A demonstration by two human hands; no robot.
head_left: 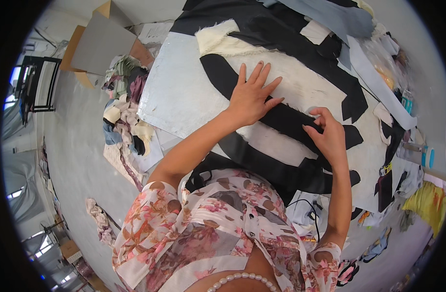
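A long curved black fabric piece (291,121) lies across the pale table (169,82) in front of me. My left hand (252,95) rests flat on it with the fingers spread, the fingertips reaching over the pale surface beyond. Over the piece's right part is my right hand (328,135), its fingers bent and its thumb and index finger apart. By the index fingertip sits a small pale round thing (312,111), too unclear to name. Nearer my body lies another curved black piece (266,158). A frayed cream fabric piece (218,41) lies beyond my left hand.
Dark cloth (291,53) is layered along the table's far side, with grey-blue cloth (330,17) at the far right. Mixed scraps (128,117) are heaped left of the table, below an open cardboard box (103,44). Yellow fabric (427,204) lies at the right.
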